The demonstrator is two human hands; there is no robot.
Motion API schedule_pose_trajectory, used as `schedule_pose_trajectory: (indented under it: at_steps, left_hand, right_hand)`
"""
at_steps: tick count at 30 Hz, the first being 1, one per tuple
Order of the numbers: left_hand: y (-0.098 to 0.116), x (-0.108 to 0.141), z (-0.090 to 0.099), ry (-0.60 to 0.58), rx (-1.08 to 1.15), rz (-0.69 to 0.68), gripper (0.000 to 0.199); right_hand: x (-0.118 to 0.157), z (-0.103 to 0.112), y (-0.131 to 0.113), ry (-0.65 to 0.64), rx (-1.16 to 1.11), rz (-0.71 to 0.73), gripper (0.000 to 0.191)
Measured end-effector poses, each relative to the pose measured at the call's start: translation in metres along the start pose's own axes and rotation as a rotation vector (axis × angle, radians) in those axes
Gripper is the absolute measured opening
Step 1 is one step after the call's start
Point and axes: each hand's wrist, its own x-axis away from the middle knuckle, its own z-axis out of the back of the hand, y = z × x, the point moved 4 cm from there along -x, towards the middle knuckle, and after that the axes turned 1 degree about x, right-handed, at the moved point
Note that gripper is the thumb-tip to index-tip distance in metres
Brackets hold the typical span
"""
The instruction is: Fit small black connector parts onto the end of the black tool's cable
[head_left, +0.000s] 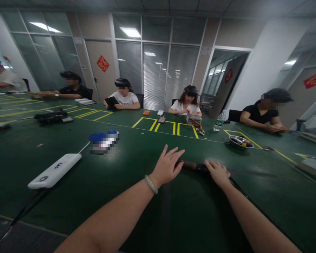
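Note:
A dark rod-shaped device (190, 165) with a brownish middle and black ends lies across the green table in front of me. My left hand (166, 165), a pale bangle (151, 184) at its wrist, is at the rod's left end with the fingers stretched out and apart. Whether the palm touches that end cannot be made out. My right hand (218, 173) is closed around the black right end. A black cord (238, 188) runs from near that hand back along my right forearm.
Left of me lie a white power bank (55, 170) marked 3, with cables, and a blue-and-white item (104, 141), partly blurred. Farther off are black gear (51, 117), a water bottle (219, 121), a metal bowl (241, 143) and a wired box (195, 119). Several people sit around the table.

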Motion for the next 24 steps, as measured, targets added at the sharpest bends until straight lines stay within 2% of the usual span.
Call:
schedule_pose_trajectory:
  at_steps: [3, 5, 7, 10, 12, 14, 16, 18, 21, 24]
  left_hand:
    - [0.000, 0.001, -0.011, -0.078, 0.008, -0.017, 0.046]
    - [-0.006, 0.002, -0.018, -0.123, 0.009, 0.020, 0.047]
    - [-0.012, 0.004, -0.023, -0.157, 0.015, 0.068, 0.047]
    - [-0.020, 0.008, -0.024, -0.200, 0.029, 0.124, 0.048]
    - [-0.022, 0.011, -0.023, -0.228, 0.037, 0.127, 0.050]
    - [-0.022, 0.012, -0.022, -0.261, 0.043, 0.097, 0.056]
    - [-0.023, 0.012, -0.023, -0.297, 0.034, 0.063, 0.070]
    - [-0.025, 0.013, -0.027, -0.330, 0.011, 0.051, 0.077]
    - [-0.029, 0.013, -0.033, -0.343, -0.001, 0.056, 0.058]
    - [-0.030, 0.013, -0.035, -0.332, 0.020, 0.055, 0.044]
  right_hand:
    - [0.008, -0.020, -0.073, -0.057, -0.052, 0.072, 0.036]
    - [0.014, -0.034, -0.109, -0.084, -0.106, 0.146, 0.034]
    - [0.018, -0.046, -0.131, -0.104, -0.170, 0.217, 0.033]
    - [0.021, -0.052, -0.144, -0.114, -0.259, 0.287, 0.035]
    - [0.023, -0.044, -0.143, -0.067, -0.401, 0.317, 0.036]
    - [0.030, -0.026, -0.136, 0.039, -0.559, 0.338, 0.034]
    - [0.046, -0.006, -0.125, 0.129, -0.584, 0.339, 0.031]
    - [0.072, 0.012, -0.110, 0.160, -0.451, 0.314, 0.038]
    - [0.127, 0.028, -0.075, 0.176, -0.165, 0.244, 0.050]
    - [0.184, 0.029, -0.024, 0.159, -0.044, 0.166, 0.037]
